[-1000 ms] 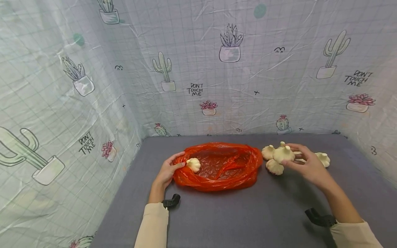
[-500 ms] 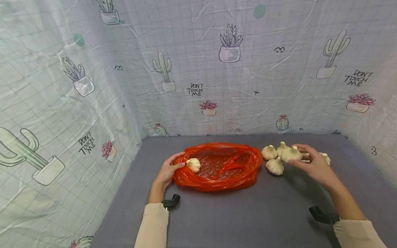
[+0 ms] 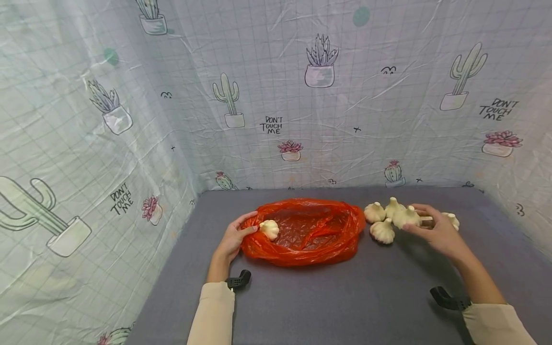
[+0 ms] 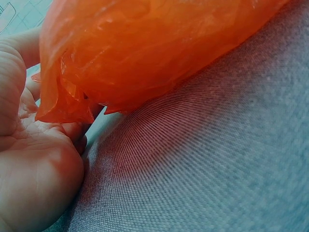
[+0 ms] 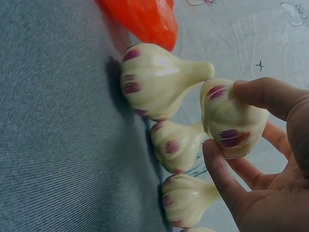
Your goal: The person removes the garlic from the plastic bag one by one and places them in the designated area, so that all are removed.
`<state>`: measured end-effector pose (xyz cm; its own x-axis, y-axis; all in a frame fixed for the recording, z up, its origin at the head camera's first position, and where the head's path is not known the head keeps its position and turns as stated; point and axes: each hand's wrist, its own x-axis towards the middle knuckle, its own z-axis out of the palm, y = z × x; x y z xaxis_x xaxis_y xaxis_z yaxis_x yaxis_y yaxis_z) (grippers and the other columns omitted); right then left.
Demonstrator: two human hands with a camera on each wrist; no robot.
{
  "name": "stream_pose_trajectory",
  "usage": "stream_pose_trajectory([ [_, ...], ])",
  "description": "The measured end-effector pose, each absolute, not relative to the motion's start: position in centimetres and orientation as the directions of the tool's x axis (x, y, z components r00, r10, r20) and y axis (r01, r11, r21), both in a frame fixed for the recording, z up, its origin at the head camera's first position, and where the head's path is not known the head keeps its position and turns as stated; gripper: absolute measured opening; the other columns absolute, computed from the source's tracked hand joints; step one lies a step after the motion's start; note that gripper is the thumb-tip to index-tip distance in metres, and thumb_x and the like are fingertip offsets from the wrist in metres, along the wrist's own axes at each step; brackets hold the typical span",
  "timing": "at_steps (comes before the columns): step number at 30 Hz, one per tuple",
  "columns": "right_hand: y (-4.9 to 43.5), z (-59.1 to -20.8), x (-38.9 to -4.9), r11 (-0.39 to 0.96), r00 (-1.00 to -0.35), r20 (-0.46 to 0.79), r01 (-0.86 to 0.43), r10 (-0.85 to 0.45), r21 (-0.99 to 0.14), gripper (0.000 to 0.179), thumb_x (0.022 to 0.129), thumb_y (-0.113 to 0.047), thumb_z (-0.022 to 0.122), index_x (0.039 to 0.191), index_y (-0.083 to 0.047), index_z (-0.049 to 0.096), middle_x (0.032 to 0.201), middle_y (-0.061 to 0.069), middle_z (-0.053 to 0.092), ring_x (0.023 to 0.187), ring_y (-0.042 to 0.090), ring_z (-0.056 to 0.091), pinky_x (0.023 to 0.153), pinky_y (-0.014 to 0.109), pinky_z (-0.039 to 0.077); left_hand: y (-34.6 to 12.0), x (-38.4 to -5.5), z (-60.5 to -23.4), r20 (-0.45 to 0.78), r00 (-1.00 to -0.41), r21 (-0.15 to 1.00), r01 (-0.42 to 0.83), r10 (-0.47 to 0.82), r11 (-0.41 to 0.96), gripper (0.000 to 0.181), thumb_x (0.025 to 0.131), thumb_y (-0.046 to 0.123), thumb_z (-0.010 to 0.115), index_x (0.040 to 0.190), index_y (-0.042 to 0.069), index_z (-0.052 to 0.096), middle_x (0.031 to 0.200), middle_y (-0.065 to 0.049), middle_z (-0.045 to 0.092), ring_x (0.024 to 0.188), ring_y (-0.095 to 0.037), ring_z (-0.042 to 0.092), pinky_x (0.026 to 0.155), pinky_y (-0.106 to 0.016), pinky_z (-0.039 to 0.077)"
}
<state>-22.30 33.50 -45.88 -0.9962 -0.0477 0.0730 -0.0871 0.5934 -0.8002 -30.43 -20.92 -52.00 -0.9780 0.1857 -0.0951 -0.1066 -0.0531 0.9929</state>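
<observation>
A red plastic bag (image 3: 302,256) lies with its mouth spread open upward. My left hand (image 3: 230,239) grips its left rim, the thumb over the edge; in the left wrist view, the bag's crumpled side (image 4: 125,58) hangs in front of that palm. One white garlic bulb (image 3: 269,230) sits inside the bag at the left, by the thumb tip. To the right of the bag, my right hand (image 3: 440,232) pinches another garlic bulb (image 5: 234,123), purple streaked, between thumb and fingertips. Beside it stand several more bulbs, the nearest being a garlic bulb (image 3: 382,232) at the front.
Partly behind the right hand, another garlic bulb (image 3: 452,219) shows at the far right. Grey cloth covers the table (image 3: 327,306). A curtain (image 3: 276,96) printed with cacti encloses the back and sides.
My right hand has shifted slightly right with its garlic bulb. The front bulb near the bag has tipped more upright. My left hand and the bag have stayed in place.
</observation>
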Motion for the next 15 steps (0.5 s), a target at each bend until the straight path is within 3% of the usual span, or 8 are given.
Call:
stream_pose_trajectory([
  [15,34.1,-47.6,-22.9,0.637,-0.996,0.075,-0.093,-0.056,-0.765,0.073,0.099,-0.031,0.068,0.154,0.004,0.034,0.147,0.042,0.039,0.124,0.057,0.052,0.080,0.036,0.050,-20.8,-30.3,-52.0,-0.087,-0.979,0.994,-0.097,0.183,-0.047,0.053,0.095,0.011,0.072,0.145,0.016,0.058,0.152,-0.009,0.052,0.121,-0.018,0.061,0.091,-0.027,0.057],
])
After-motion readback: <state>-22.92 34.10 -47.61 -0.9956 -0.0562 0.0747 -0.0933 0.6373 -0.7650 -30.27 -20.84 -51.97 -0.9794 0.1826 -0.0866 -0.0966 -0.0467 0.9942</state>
